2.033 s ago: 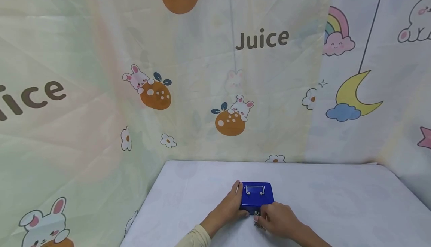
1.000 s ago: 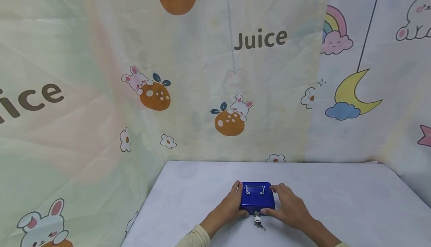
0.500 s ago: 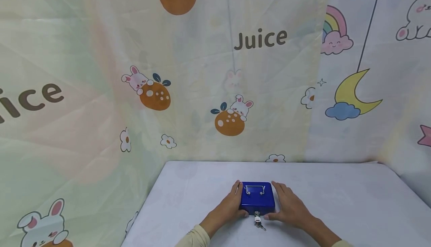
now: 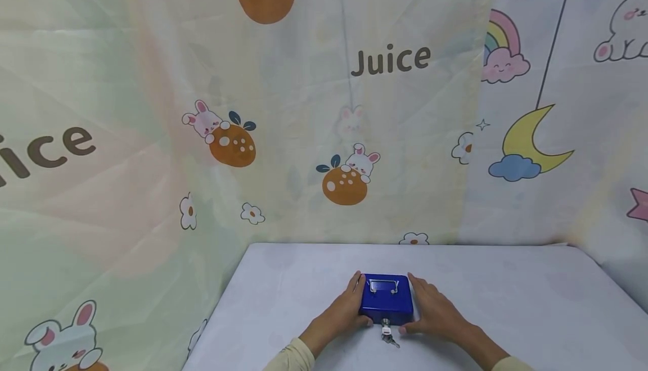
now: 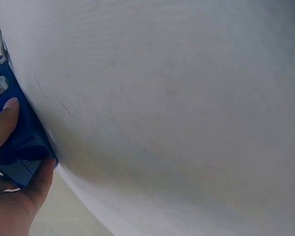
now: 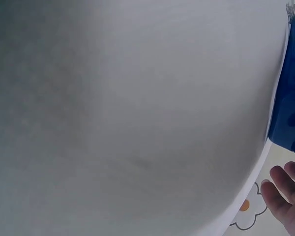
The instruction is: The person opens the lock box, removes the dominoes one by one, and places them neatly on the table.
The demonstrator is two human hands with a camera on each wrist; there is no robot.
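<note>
A small blue metal cash box [image 4: 385,305] with a wire handle on its lid lies on the table, lid down. From the lock on its front hangs a bunch of keys [image 4: 387,336]. My left hand [image 4: 344,308] grips the box's left side, thumb toward the front and fingers toward the back; in the left wrist view the thumb and fingers span the end of the blue box [image 5: 27,132]. My right hand [image 4: 436,312] stands beside the right side with fingers and thumb spread. In the right wrist view, its loose fingers show a gap to the box [image 6: 289,115].
A white cloth covers the table [image 4: 506,303]. Behind and to the left hang printed curtains [image 4: 288,107] with rabbits, fruit and flowers, reaching down to the table's far edge.
My right hand has let go of the keys at the lock, moved up to the box's right side, then drawn slightly away from it. The left hand keeps its grip.
</note>
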